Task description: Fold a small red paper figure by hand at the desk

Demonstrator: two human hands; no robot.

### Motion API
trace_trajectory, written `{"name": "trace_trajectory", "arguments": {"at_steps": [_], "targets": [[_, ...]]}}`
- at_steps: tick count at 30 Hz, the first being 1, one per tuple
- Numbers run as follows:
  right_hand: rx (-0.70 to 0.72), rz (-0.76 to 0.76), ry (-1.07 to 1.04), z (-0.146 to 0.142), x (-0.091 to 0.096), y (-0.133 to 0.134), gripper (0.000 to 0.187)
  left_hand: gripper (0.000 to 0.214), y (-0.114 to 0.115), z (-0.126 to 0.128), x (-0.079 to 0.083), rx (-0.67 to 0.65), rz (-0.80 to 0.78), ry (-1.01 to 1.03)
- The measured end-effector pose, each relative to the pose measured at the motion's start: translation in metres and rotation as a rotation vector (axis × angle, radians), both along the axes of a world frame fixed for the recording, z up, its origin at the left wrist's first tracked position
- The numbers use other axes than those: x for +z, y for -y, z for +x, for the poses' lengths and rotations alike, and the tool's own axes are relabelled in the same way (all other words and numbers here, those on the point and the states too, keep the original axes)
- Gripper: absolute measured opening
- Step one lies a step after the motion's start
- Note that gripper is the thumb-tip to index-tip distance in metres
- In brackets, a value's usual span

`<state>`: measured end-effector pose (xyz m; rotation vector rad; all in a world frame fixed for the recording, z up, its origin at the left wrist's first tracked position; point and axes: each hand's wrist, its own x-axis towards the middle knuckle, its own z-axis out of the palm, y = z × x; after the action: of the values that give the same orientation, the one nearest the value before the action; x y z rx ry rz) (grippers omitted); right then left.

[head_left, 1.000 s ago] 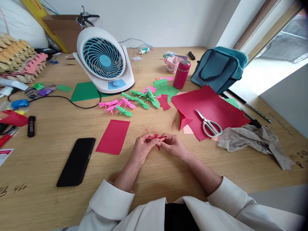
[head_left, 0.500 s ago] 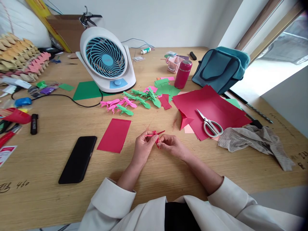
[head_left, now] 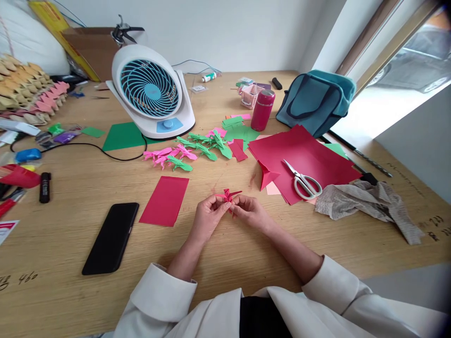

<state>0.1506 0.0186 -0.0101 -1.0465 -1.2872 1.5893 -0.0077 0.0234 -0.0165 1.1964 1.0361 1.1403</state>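
The folded red paper piece (head_left: pixel 228 195) is pinched between both hands just above the surface (head_left: pixel 70 188), to the right of the black phone (head_left: pixel 111 237). The left hand (head_left: pixel 207 217) and the right hand (head_left: pixel 251 212) each close their grip on it. A flat red sheet (head_left: pixel 164 200) lies just right of the phone, and the scissors (head_left: pixel 303 180) lie far to its right.

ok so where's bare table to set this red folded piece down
Bare wood lies between the black marker and the phone, below the cable, and along the near edge on the near side of the cloth. A smaller strip sits past the folded red piece pinched by left hand and right hand, before the paper figures. Crowded: red sheets with scissors.
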Motion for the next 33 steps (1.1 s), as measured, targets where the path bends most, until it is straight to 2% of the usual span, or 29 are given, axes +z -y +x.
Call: {"name": "trace_trajectory", "arguments": {"at_steps": [5,8,14,19,24,28,33], "targets": [[0.038,-0.025,-0.019,0.001,-0.001,-0.001,0.049,0.023,0.002,0.004,0.011,0.094,-0.058,0.042],[0.036,-0.005,0.012,0.001,-0.003,-0.001,0.049,0.024,0.002,0.004,0.014,0.098,-0.070,0.042],[-0.032,0.102,0.194,0.001,-0.005,0.005,0.036,0.024,0.002,0.002,0.004,0.036,0.024,-0.075],[-0.055,0.146,0.317,-0.001,0.000,0.008,0.027,0.021,0.003,0.001,-0.004,0.095,0.052,-0.152],[-0.032,0.141,0.287,-0.001,0.004,0.010,0.026,0.020,0.004,0.002,-0.003,0.121,-0.029,-0.079],[-0.010,0.126,0.239,-0.001,0.002,0.010,0.033,0.021,0.006,0.006,0.000,0.124,-0.111,0.031],[-0.028,0.132,0.218,-0.001,-0.002,0.009,0.038,0.020,0.007,0.010,0.001,0.111,-0.095,0.041]]}}
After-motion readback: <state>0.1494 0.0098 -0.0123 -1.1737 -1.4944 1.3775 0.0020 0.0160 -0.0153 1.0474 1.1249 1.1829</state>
